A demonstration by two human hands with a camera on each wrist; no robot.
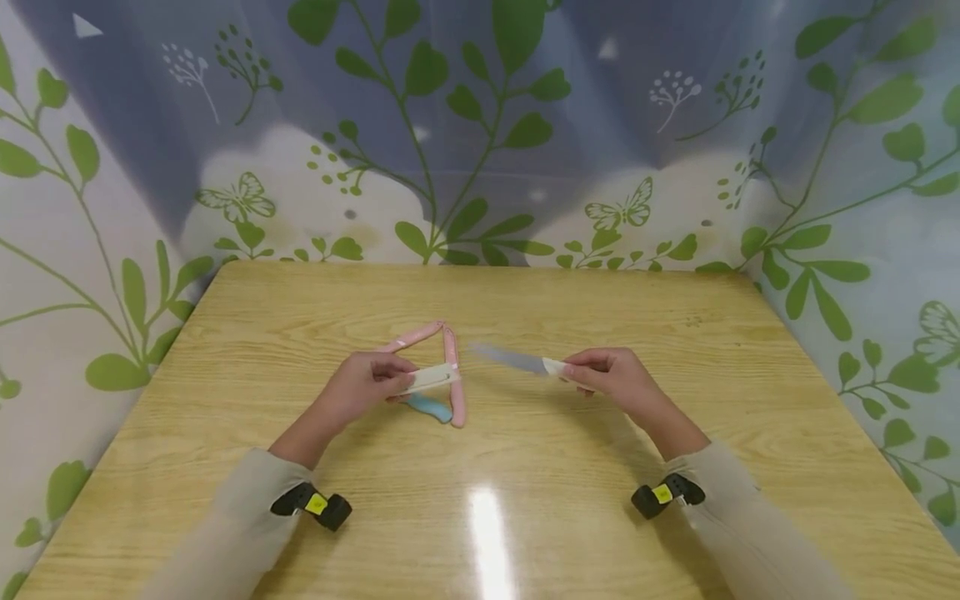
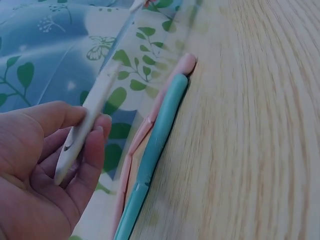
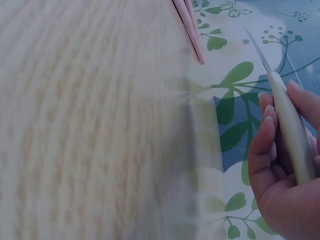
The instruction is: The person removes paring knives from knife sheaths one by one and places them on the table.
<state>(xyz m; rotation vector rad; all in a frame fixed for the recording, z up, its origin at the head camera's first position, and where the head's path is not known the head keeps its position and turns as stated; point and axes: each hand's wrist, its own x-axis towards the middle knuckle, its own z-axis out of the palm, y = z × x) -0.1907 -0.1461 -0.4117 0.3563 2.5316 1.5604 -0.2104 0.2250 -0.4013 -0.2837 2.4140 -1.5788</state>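
Observation:
Between thumb and fingers my left hand (image 1: 366,382) pinches a white knife sheath (image 1: 429,380), a flat piece with a narrow slot. The right hand (image 1: 621,382) grips a kitchen knife (image 1: 517,360) by its white handle, the grey blade bare and pointing left toward the sheath. Sheath and blade are apart, both above the table. Under and behind the left hand lie pink slim pieces (image 1: 456,392) and a blue-green one (image 2: 162,125), which look like sheathed knives; the left hand partly hides them. In the right wrist view, the knife handle (image 3: 290,125) lies between thumb and curled fingers.
The wooden table (image 1: 570,500) has a bright light reflection near its front. Fabric walls (image 1: 480,167) printed with leaves and butterflies stand behind it and on both sides. Each sleeved wrist wears a black strap camera, left (image 1: 315,504) and right (image 1: 663,494).

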